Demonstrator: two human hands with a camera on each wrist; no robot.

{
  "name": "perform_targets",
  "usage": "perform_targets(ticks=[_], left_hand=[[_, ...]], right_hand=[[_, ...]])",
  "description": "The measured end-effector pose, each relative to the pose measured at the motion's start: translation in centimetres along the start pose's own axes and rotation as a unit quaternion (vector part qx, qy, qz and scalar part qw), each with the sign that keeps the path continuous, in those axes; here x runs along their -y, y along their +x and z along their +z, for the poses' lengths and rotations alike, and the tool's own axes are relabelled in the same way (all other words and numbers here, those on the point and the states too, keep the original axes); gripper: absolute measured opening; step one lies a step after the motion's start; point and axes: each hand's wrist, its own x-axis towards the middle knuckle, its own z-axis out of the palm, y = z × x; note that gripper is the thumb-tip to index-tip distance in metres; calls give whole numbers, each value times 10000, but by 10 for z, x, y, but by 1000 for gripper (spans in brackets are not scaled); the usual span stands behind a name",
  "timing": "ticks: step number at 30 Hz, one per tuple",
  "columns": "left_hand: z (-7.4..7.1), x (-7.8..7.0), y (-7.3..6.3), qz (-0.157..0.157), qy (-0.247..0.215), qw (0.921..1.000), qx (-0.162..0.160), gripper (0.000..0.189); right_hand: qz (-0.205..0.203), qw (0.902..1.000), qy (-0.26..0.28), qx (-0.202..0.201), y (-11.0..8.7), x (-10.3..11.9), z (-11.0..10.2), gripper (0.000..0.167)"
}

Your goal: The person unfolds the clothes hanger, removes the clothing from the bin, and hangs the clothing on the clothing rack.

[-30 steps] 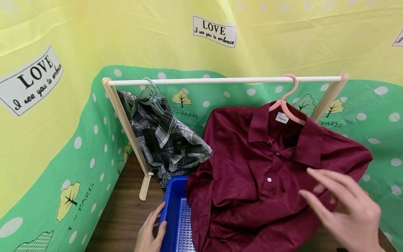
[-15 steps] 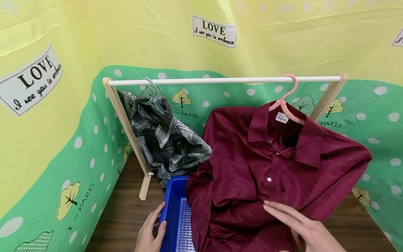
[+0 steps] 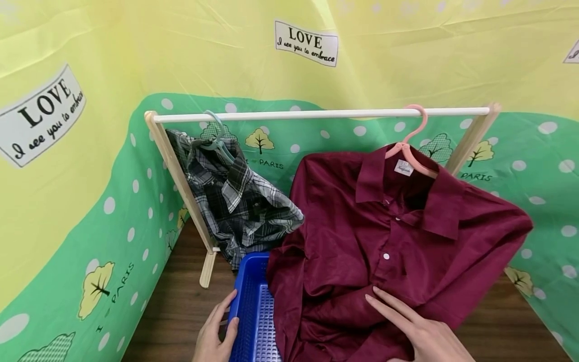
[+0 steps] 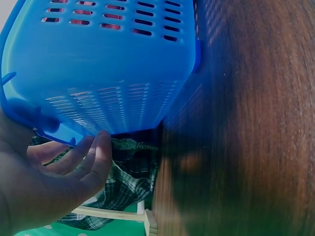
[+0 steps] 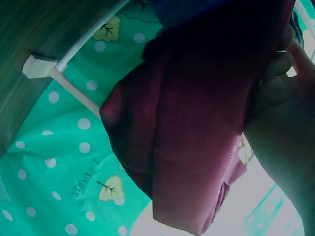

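A maroon button-up shirt [image 3: 344,231] hangs from a pink hanger [image 3: 413,160], its lower part draped over a blue plastic basket [image 3: 244,301]. My right hand [image 3: 422,327] lies on the shirt front below the buttons, fingers extended over the cloth. In the right wrist view, maroon fabric [image 5: 197,147] fills the middle and hides most of the fingers. My left hand [image 3: 214,332] rests against the basket's left side, fingertips and thumb right at the rim. Seen from the left wrist, the fingers [image 4: 101,155] touch the basket's outer wall [image 4: 103,54].
A white rod [image 3: 294,115] on wooden legs [image 3: 181,186] carries both garments. To the left, a black-and-grey plaid shirt [image 3: 244,201] hangs on a light blue hanger [image 3: 219,133]. The rack stands on a dark wood surface [image 3: 167,306], with a patterned yellow-green cloth [image 3: 203,55] behind.
My right hand has come left and down from beside the shirt's right side onto its lower front. The sleeve at right now hangs straighter. The left hand stays at the basket.
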Motion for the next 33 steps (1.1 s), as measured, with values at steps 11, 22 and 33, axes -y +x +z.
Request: perform_targets(ticks=[11, 22, 33], left_hand=[[1, 3, 0, 211, -14, 9997, -147, 53], [1, 3, 0, 104, -83, 9999, -79, 53], [-1, 1, 1, -167, -40, 9998, 92, 53]], right_hand=[[-210, 9992, 20, -345, 4, -18, 11, 114], [-467, 9940, 97, -984, 15, -35, 14, 97], [410, 9798, 1156, -1579, 24, -40, 5, 76]])
